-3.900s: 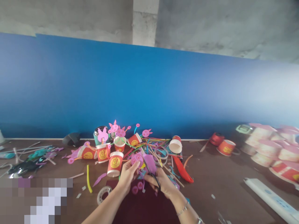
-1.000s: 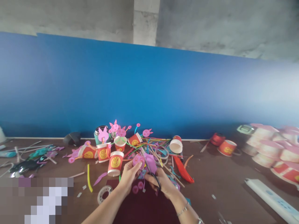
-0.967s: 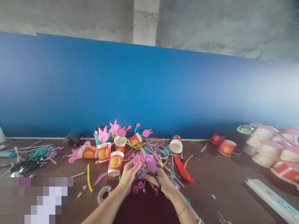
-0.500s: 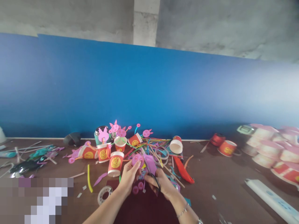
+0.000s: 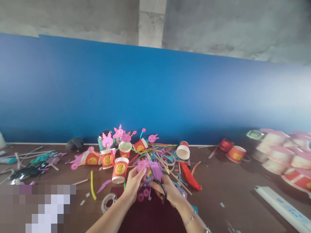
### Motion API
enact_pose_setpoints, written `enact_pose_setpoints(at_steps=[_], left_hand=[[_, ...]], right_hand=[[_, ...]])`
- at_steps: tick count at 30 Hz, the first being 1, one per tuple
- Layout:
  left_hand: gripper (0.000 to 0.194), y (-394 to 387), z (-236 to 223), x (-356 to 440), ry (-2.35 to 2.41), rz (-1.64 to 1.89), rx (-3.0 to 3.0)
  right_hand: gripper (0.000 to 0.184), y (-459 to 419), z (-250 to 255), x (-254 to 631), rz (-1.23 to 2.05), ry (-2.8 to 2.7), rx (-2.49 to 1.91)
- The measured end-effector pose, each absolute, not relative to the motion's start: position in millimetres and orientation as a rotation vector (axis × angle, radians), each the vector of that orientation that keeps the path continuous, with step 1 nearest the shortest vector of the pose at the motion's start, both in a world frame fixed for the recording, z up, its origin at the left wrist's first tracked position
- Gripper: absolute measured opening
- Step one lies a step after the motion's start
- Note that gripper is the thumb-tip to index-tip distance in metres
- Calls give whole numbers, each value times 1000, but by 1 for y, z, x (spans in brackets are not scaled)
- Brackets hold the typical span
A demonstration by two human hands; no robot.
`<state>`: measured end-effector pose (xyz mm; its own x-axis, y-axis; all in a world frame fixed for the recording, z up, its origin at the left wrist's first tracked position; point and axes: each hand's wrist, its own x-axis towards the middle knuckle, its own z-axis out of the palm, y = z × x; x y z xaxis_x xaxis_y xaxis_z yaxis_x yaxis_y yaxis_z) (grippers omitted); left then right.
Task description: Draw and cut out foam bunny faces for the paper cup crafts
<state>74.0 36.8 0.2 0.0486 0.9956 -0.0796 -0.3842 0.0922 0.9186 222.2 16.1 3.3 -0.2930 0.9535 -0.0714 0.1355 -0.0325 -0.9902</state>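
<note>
Close together over the brown table [image 5: 230, 191], both bare hands worked at one small piece. The left hand [image 5: 133, 184] pinched a round pink paper disc [image 5: 143, 166] between thumb and fingers, holding it up just above the tabletop. The right hand [image 5: 167, 191] was closed through the black handles of a pair of scissors [image 5: 157, 183], whose blades pointed up and away toward the disc; whether the blades were open or shut on the paper I could not tell (they were too thin and blurred). A purple paper scrap [image 5: 156, 171] sat just behind the blades, and two small pink circles [image 5: 143, 194] lay under the hands on a dark maroon sheet [image 5: 145, 216].

Just left of the left hand stood an upright red paper cup [image 5: 120, 170] with a yellow emblem, and more cups with pink animal-face cutouts [image 5: 116, 136] clustered behind it. A tangle of coloured strips [image 5: 165, 153] spread beyond the hands, with a white-mouthed cup [image 5: 182, 151] lying on its side at its far edge. A roll of clear tape [image 5: 108, 201] lay near the left forearm, and a yellow strip [image 5: 92, 186] lay beside that. Well apart to the right were a stack of pale bowls [image 5: 282, 152] and a white power strip [image 5: 282, 207].
</note>
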Motion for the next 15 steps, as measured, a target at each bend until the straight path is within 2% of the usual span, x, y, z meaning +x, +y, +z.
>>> enact_pose_setpoints(at_steps=[4,15], left_hand=[[45,36,2,74,934,1293,849],[46,37,3,73,943,1282,908]], right_hand=[[47,15,6,222,1407,-1519,-1176],[40,14,8,223,1434,-1481,-1168]])
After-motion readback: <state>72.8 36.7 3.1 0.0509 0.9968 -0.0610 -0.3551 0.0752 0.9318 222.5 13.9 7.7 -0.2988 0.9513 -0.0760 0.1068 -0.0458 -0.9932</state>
